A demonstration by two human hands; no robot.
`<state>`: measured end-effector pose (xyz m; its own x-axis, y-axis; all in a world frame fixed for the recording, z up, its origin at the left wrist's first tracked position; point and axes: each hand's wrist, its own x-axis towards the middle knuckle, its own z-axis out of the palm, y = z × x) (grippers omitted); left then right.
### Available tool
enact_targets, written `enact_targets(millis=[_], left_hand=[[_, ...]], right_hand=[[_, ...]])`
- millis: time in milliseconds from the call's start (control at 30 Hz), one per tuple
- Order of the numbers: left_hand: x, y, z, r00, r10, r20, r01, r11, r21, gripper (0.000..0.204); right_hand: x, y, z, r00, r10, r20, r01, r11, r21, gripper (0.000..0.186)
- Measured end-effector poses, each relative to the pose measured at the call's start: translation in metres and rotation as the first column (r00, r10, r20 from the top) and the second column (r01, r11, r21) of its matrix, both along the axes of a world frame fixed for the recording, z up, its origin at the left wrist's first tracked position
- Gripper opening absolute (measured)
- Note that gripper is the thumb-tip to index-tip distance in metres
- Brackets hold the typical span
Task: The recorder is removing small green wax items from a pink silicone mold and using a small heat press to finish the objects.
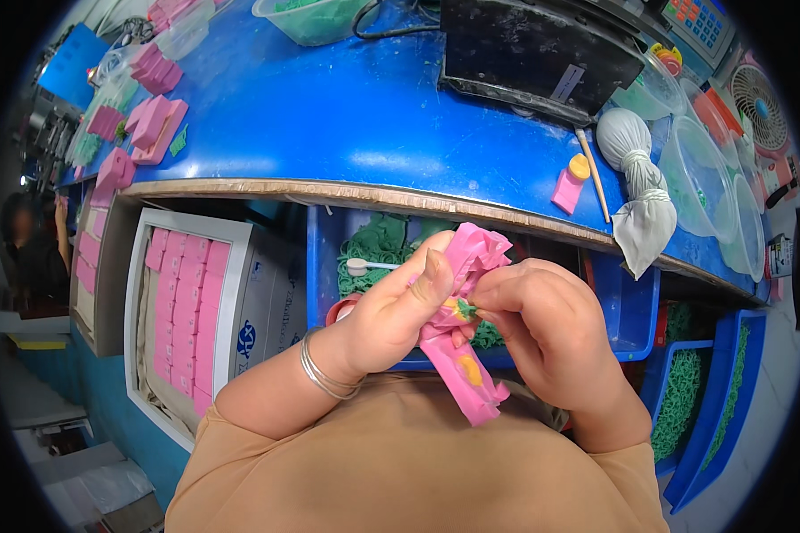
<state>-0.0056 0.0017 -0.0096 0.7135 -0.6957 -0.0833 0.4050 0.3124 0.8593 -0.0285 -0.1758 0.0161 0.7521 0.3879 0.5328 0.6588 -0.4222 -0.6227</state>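
My left hand [398, 311] and my right hand [542, 329] together hold a pink paper packet [468, 360] close to my chest. Its top is crumpled between my fingers, and a yellow shape shows on its lower part. My left thumb presses on the crumpled top. My right fingertips pinch a small green and yellow piece at the packet's middle. A silver bangle sits on my left wrist. Behind my hands is a blue bin [631, 306] with green shredded stuff and a white scoop [369, 265].
A blue worktable [329, 115] holds pink packets [151, 120], a black scale [533, 53], clear bowls [698, 164], a tied white cloth bag [644, 191] and a small fan [760, 102]. A white box [240, 302] of stacked pink packets stands at left. More blue bins [698, 409] are at right.
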Motion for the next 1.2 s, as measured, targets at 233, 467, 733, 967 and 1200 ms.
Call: enact_targets(millis=[233, 467, 733, 967, 1200], left_hand=[[0.000, 0.000, -0.001, 1.000, -0.003, -0.021, 0.002, 0.999, -0.045, 0.059], [0.001, 0.000, 0.002, 0.997, 0.046, 0.064, -0.047, 0.999, 0.014, 0.059], [-0.003, -0.005, 0.006, 0.897, 0.154, 0.415, -0.255, 0.946, 0.201, 0.077], [0.031, 0.002, 0.004, 0.457, 0.520, 0.722, -0.612, 0.773, -0.169, 0.047], [0.073, 0.010, 0.006, 0.147, -0.070, 0.987, -0.894, 0.418, 0.162, 0.050]], right_hand=[[-0.002, -0.002, 0.001, 0.997, 0.014, -0.082, -0.008, 0.998, 0.069, 0.018], [-0.004, -0.002, 0.008, 0.988, -0.052, -0.148, 0.062, 0.996, 0.065, 0.020], [-0.004, -0.005, 0.003, 0.998, -0.053, 0.016, 0.054, 0.993, -0.105, 0.020], [-0.012, -0.011, -0.002, 0.794, 0.148, -0.589, 0.358, 0.671, 0.650, 0.014], [-0.006, -0.016, -0.008, 0.636, 0.532, -0.560, 0.377, 0.419, 0.826, 0.039]])
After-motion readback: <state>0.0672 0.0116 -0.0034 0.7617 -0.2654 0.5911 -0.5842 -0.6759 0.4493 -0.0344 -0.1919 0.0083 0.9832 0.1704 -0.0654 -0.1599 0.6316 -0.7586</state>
